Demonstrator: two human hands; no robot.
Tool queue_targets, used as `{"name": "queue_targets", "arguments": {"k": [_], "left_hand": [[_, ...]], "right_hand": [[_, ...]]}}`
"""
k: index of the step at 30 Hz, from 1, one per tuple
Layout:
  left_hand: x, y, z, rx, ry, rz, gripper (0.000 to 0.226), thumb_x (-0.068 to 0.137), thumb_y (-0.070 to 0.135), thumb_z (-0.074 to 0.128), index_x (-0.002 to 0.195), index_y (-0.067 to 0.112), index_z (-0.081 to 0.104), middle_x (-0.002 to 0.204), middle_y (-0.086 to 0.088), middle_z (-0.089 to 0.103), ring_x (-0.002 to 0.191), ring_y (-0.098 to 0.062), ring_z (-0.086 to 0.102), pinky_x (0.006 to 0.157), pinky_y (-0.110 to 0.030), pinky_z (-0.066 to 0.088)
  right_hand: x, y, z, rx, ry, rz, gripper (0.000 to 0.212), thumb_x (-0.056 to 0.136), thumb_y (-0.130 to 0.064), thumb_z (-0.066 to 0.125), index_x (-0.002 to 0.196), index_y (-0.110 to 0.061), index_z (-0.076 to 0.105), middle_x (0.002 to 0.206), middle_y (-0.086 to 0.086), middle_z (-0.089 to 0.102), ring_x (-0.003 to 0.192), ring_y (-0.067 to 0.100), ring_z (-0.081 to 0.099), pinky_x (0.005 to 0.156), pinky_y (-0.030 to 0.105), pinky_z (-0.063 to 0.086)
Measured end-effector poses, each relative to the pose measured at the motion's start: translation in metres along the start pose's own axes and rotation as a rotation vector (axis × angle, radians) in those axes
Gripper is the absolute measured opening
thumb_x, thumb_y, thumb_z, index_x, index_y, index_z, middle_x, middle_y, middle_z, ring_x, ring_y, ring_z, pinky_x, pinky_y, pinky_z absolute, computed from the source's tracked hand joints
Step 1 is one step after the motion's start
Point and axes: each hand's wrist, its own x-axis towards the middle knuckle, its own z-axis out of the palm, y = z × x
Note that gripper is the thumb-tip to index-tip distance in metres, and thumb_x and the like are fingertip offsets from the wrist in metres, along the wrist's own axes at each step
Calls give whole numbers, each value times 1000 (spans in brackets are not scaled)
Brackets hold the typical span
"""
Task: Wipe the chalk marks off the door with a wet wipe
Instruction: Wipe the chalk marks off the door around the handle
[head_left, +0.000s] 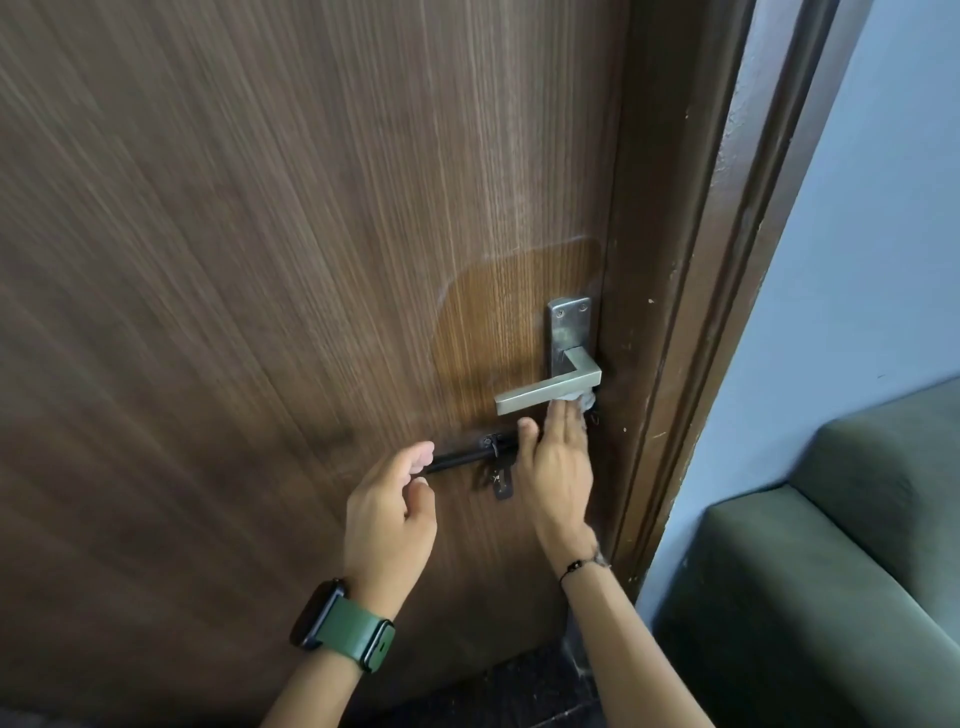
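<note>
Currently mid-wipe: right hand (558, 457) presses a crumpled white wet wipe (577, 401) flat against the dark brown wood-grain door (260, 260), fingers straight, just under the brushed-steel lever handle (550, 391) near the latch edge. Wipe mostly hidden behind handle and fingertips. Left hand (392, 499), with a green-strapped watch (345, 626) on the wrist, hovers loosely curled, holding nothing, its thumb close to the black sliding bolt (467, 457); contact unclear. Faint pale smears show on the panel above the handle plate, likely chalk residue. Judged step: scrubbing around the hardware. Next move likely needs the wipe worked out from under the lever and up over those smears, keeping flat pressure.
</note>
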Motion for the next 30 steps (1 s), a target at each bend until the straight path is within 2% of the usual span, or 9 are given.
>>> {"name": "queue_targets", "arguments": {"k": [3, 5, 12, 14, 16, 18, 21, 25, 30], "left_hand": [[1, -1, 0, -9, 11, -17, 35, 78, -11, 48, 103, 7, 64, 102, -6, 69, 91, -10, 59, 82, -10, 37], [1, 2, 1, -18, 13, 5, 35, 76, -13, 48, 101, 5, 64, 100, -7, 70, 90, -12, 60, 82, -11, 37], [4, -6, -4, 8, 0, 42, 38, 76, -12, 50, 106, 7, 64, 102, -4, 68, 92, -10, 59, 78, -9, 41], [4, -8, -3, -3, 7, 36, 38, 76, -13, 49, 106, 7, 64, 102, -2, 67, 93, -9, 60, 77, 0, 38], [4, -7, -2, -28, 10, 35, 40, 75, -15, 48, 104, 8, 64, 102, 3, 65, 95, -11, 61, 79, 4, 37], [6, -4, -2, -47, 22, 65, 43, 74, -17, 48, 105, 9, 64, 105, 3, 64, 98, -14, 62, 82, -1, 40], [15, 1, -7, -33, 90, 126, 47, 73, -18, 47, 110, 7, 60, 110, -3, 63, 101, -14, 58, 82, -17, 44], [21, 7, -15, -29, 143, 136, 50, 72, -21, 45, 111, 7, 59, 107, -5, 63, 99, -14, 58, 79, -16, 43], [19, 2, -19, -34, 140, 124, 52, 71, -23, 43, 109, 5, 61, 106, -7, 65, 99, -17, 59, 84, -27, 46]], "right_hand": [[-22, -25, 11, 0, -46, -134, 50, 95, -28, 37, 129, 8, 46, 134, 28, 49, 128, 38, 43, 106, 47, 38], [-31, -37, 19, -39, -85, -265, 54, 93, -30, 37, 130, 9, 45, 134, 28, 48, 128, 41, 43, 106, 50, 36], [-2, -78, 21, 70, 73, -161, 70, 96, -45, 25, 141, 8, 19, 149, 31, 14, 139, 43, 7, 111, 51, 16], [-11, -76, 23, 45, 37, -172, 69, 97, -44, 24, 141, 8, 20, 150, 29, 15, 140, 41, 11, 113, 50, 15], [-22, -71, 26, 3, -27, -187, 66, 95, -38, 32, 139, 11, 26, 147, 31, 21, 135, 44, 27, 109, 54, 28], [-23, -77, 27, 26, -60, -155, 68, 95, -38, 36, 140, 10, 19, 148, 31, 10, 136, 44, 26, 110, 52, 29], [-9, -106, 22, 252, -96, -3, 77, 97, -43, 32, 143, 1, -10, 148, 19, -25, 142, 32, -14, 116, 44, 3], [11, -127, 2, 497, 59, 62, 67, 99, -32, 31, 146, -5, -10, 154, 10, -22, 141, 18, -22, 114, 28, -4], [15, -127, -10, 396, 108, -107, 57, 100, -25, 30, 146, -2, 4, 153, 8, -11, 144, 21, -13, 116, 27, -2]]}}
